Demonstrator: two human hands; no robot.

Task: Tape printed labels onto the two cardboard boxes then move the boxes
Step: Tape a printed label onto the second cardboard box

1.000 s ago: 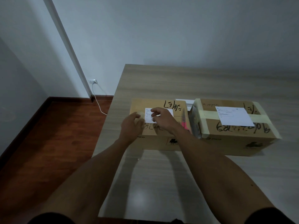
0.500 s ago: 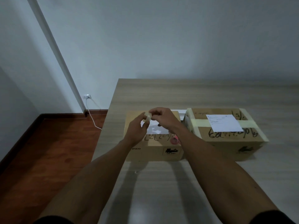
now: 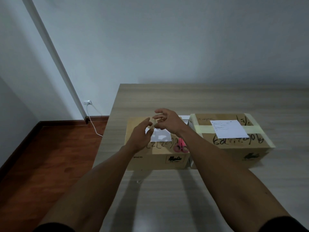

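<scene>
Currently both hands raised over left cardboard box [image 3: 150, 158] on the counter [image 3: 167, 198]. Left hand [image 3: 142, 136] pinches a small roll of tape [image 3: 153, 123]; right hand [image 3: 167, 122] fingers curl onto the same roll. Loose label [image 3: 160, 137] lies on the box top, pink scissors [image 3: 181, 146] beside it. Right cardboard box [image 3: 234, 141] carries a taped label [image 3: 229, 128].

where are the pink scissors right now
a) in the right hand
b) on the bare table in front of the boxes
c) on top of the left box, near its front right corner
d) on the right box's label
c: the pink scissors lie on the top of the left box, beside its printed label.
</scene>
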